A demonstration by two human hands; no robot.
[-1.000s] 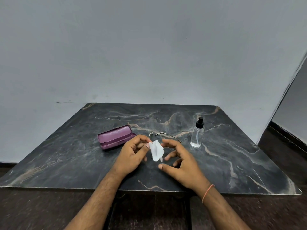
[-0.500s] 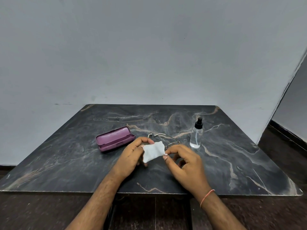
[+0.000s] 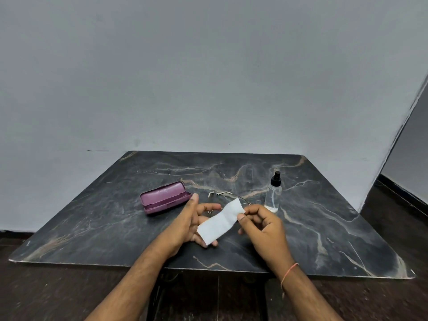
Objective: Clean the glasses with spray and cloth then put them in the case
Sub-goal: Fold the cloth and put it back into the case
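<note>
Cloth (image 3: pixel 220 222) stretched flat between both hands above table (image 3: pixel 92 228), apparently opened out ready for wiping. Upper corner pinched by right hand (image 3: pixel 264 224), thumb and forefinger closed on it. Lower end supported on left hand (image 3: pixel 194 222), fingers mostly extended; grip there unclear. Glasses (image 3: pixel 222 195) left on table just behind, partly hidden. Case (image 3: pixel 164 198) kept open nearby. Spray bottle (image 3: pixel 273 193) parked upright at right.

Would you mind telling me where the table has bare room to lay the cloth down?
Bare table lies left of the case, along the far edge behind it, and right of the bottle. It is crowded in the middle: glasses, cloth and both hands, left and right, sit between case and bottle.
</note>
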